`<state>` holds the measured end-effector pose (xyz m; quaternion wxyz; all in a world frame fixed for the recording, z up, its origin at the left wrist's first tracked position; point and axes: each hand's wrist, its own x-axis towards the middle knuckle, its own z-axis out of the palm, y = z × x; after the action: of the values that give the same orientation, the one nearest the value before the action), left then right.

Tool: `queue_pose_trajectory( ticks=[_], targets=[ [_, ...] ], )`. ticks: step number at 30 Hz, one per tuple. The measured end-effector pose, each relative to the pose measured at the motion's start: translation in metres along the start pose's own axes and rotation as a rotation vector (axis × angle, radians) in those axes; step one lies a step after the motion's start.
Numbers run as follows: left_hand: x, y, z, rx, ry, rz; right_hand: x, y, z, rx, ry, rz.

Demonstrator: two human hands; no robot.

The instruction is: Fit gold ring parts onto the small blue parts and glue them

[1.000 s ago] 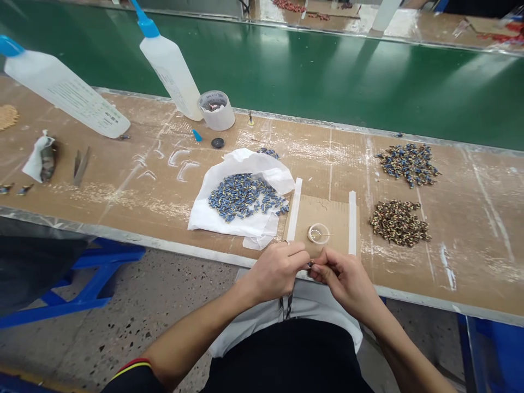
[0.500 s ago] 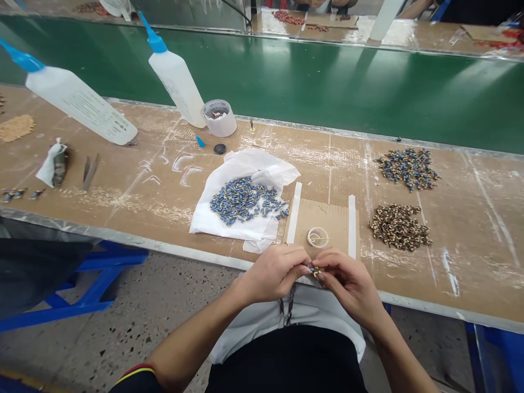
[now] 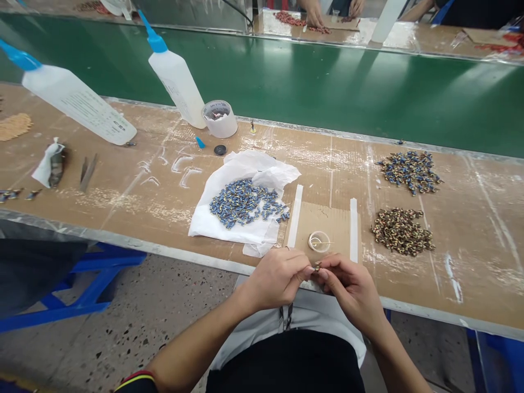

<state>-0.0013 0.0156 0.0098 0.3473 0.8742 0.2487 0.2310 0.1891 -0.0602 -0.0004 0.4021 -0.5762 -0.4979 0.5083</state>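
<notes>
My left hand (image 3: 282, 277) and my right hand (image 3: 347, 286) meet at the table's front edge. Both are closed in a pinch on one tiny blue and yellow painted piece (image 3: 316, 268), mostly covered by the fingertips. Just beyond them, a small round cup (image 3: 311, 244) with a thin stick across it stands on a cardboard pad (image 3: 327, 218) edged with white tape. Left of the pad, a pile of small blue pieces (image 3: 237, 202) lies on white tissue (image 3: 200, 224). To the right are a pile of brown-gold pieces (image 3: 403, 232) and a pile of blue-and-gold pieces (image 3: 410, 170).
Two white bottles with blue nozzles, one leaning (image 3: 77, 101) and one nearer the middle (image 3: 176, 82), stand beside a tape roll (image 3: 221, 123). Tweezers (image 3: 88, 172) lie at left. Behind runs a green belt (image 3: 286, 76); across it, another person's hands (image 3: 315, 13) handle red pieces.
My fingers have closed further over the small piece, and less of its blue shows. Across the belt, another person's hands have come into view over the red pieces.
</notes>
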Motion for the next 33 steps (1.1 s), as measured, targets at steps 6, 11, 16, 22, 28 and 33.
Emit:
queue_pose_trajectory(
  ticks=[6,11,16,22,28,33],
  targets=[
    [-0.0014,-0.0006,-0.0012,0.000,-0.027,-0.015,0.0004,0.0000,0.0018,0.054,0.030,-0.001],
    [-0.0024,-0.0004,-0.0007,-0.018,0.000,-0.019,0.0017,0.0001,0.0022,0.077,0.046,-0.014],
    [-0.0029,-0.0025,0.0003,0.017,-0.004,0.013,0.0018,0.0030,0.0003,0.037,-0.020,-0.013],
    [-0.0019,-0.0055,0.0026,0.104,-0.034,0.067,0.0000,0.0007,-0.0007,-0.072,-0.097,-0.030],
    [-0.0029,-0.0056,0.0044,0.143,-0.057,0.066,0.0018,0.0036,-0.0004,-0.144,-0.104,-0.097],
    [-0.0038,-0.0022,0.0027,0.116,-0.013,0.031,0.0053,0.0081,0.0036,-0.115,-0.082,-0.137]
  ],
)
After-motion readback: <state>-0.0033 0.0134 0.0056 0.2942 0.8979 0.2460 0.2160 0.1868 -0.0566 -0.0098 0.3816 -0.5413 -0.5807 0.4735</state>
